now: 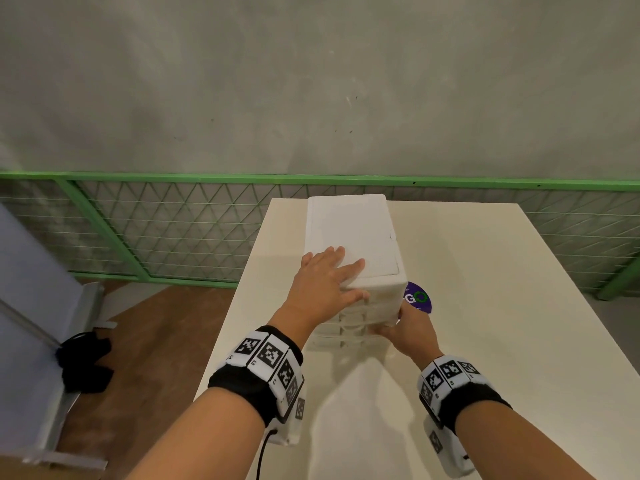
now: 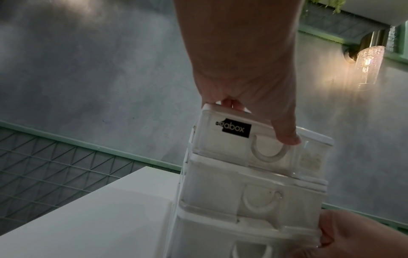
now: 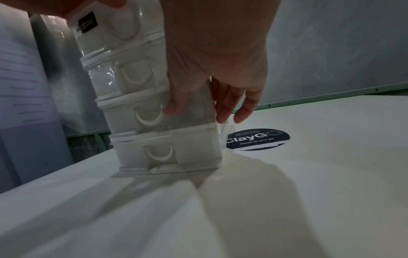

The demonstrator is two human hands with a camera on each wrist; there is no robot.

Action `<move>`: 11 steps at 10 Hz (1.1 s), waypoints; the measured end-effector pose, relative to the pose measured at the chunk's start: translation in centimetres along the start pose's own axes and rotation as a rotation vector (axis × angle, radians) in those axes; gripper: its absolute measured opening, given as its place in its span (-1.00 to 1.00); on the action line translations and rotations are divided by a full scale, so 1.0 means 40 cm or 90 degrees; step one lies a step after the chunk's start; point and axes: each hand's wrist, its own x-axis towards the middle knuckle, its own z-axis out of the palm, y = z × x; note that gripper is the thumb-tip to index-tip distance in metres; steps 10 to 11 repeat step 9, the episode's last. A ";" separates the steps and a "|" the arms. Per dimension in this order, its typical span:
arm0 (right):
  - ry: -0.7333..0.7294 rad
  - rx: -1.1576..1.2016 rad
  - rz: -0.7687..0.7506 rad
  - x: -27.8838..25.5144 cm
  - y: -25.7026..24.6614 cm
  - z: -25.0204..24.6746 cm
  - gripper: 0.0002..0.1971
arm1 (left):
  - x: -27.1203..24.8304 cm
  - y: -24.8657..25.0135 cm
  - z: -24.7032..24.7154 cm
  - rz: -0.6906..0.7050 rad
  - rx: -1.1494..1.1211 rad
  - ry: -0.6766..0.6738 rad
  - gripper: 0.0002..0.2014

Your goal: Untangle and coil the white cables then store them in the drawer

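Because the drawer unit (image 1: 353, 258) is thin translucent plastic, four drawers tall and narrow, judge it light, rigid, smooth-walled and liable to tip or slide on the table (image 1: 485, 306). It stands at centre frame in the head view. Your left hand (image 1: 325, 282) lies flat on its lid, fingers spread, thumb (image 2: 284, 132) over the top front edge. Your right hand (image 1: 405, 330) holds the lower right corner, thumb on the third drawer front (image 3: 154, 113), fingers along the side wall. Pull each drawer by its curved handle recess while steadying the lid. No white cables are visible. A black label (image 2: 234, 130) at upper centre of the left wrist view reads "…abox"; the round sticker (image 3: 257, 139) at centre right of the right wrist view reads "ClayGO", "Clean as you go".
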 end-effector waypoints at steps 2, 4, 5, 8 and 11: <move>-0.003 0.011 0.006 0.004 0.001 0.000 -0.45 | 0.000 0.001 -0.004 -0.009 -0.007 -0.003 -0.39; -0.030 0.013 0.013 -0.001 -0.003 -0.001 -0.39 | -0.003 -0.001 -0.003 -0.006 -0.016 -0.003 -0.37; -0.055 -0.027 0.010 -0.009 -0.012 -0.023 -0.45 | -0.002 -0.003 -0.005 -0.004 -0.020 -0.017 -0.36; -0.074 -0.118 0.013 -0.069 -0.006 -0.166 -0.64 | -0.008 0.045 -0.059 -0.047 0.010 -0.073 -0.34; -0.091 -0.103 -0.003 -0.112 0.024 -0.227 -0.65 | -0.041 0.113 -0.060 -0.070 -0.060 -0.030 -0.29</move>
